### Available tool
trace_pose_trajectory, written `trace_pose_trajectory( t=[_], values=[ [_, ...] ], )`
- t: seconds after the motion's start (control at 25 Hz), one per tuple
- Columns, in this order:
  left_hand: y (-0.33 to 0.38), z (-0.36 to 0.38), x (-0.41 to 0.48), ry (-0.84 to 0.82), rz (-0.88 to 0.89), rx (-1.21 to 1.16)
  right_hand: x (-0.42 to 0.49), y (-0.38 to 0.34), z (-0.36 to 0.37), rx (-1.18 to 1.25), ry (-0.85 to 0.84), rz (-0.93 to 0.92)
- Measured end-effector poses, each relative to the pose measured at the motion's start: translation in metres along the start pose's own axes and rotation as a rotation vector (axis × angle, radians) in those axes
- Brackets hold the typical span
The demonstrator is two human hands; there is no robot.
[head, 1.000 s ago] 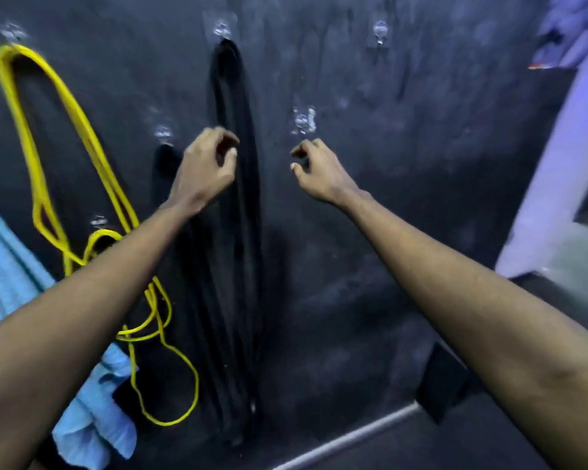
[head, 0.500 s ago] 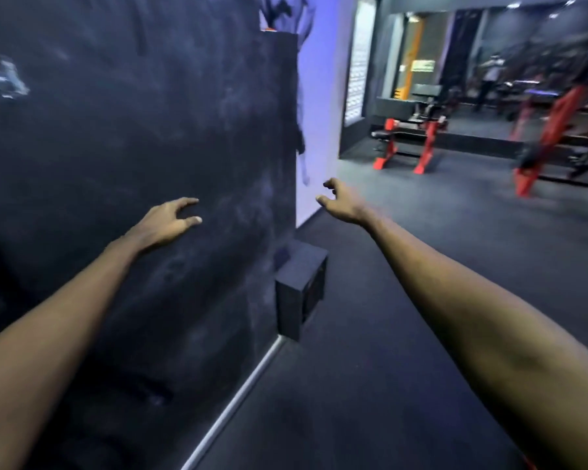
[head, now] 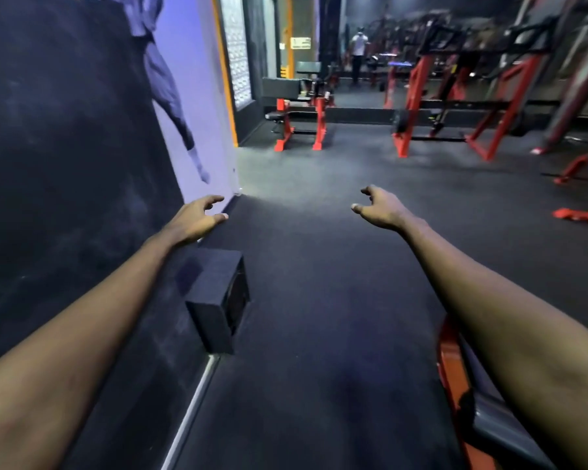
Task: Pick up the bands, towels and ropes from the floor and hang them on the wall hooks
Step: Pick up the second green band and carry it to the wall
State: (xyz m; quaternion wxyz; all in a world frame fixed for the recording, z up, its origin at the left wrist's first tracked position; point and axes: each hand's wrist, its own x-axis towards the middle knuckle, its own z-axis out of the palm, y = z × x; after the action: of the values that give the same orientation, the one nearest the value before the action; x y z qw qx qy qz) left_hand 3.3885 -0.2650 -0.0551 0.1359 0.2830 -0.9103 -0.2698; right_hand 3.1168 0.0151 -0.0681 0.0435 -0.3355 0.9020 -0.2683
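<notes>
Black floor (head: pixel 319 283) lies ahead of you; your left grip (head: pixel 194 218) and right grip (head: pixel 381 208) hover over it, both released, fingers loosely curled, holding nothing; dark wall (head: pixel 65 147) stands at your left.

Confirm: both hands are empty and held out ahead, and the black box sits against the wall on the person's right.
Wrong side. The head view shows the black box against the wall on the person's left; the left hand and right hand are indeed empty.
</notes>
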Motion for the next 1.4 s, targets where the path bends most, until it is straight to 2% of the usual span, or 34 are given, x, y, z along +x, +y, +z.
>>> trace_pose_trajectory(
  t=[0.24, 0.48, 0.64, 1.08, 1.4],
  values=[
    [0.038, 0.065, 0.121, -0.123, 0.142, -0.018, 0.032, 0.076, -0.012, -0.033, 0.039, 0.205],
    [0.101, 0.125, 0.257, -0.288, 0.323, -0.067, 0.066, 0.136, -0.036, -0.056, 0.182, 0.438],
    [0.141, 0.178, 0.332, -0.396, 0.379, -0.133, 0.081, 0.188, -0.057, -0.048, 0.254, 0.577],
    [0.347, 0.370, 0.510, -0.626, 0.648, -0.042, 0.148, 0.396, -0.117, 0.053, 0.429, 0.926],
    [0.486, 0.497, 0.640, -0.728, 0.842, -0.052, 0.226, 0.511, -0.180, 0.026, 0.576, 1.028]
  ],
)
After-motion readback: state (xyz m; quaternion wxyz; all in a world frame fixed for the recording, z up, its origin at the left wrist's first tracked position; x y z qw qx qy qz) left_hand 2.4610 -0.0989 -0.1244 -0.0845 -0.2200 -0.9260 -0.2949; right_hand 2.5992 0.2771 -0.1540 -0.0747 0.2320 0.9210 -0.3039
